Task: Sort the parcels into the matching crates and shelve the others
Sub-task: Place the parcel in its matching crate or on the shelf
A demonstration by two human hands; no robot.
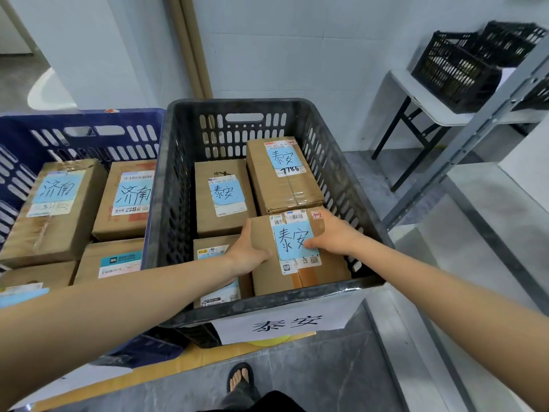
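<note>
parcel (pixel 312 270) with a blue note (pixel 294 239) was in the near right corner of the black crate (pixel 267 304). left hand (pixel 248 252) curled round its left edge; right hand (pixel 332 233) gripped its right side, thumb on the note. blue crate (pixel 89 117) stood just left.

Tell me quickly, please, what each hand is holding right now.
Left hand: grips the parcel by its left side, inside the black crate.
Right hand: grips the same parcel's right side, thumb on top.
</note>
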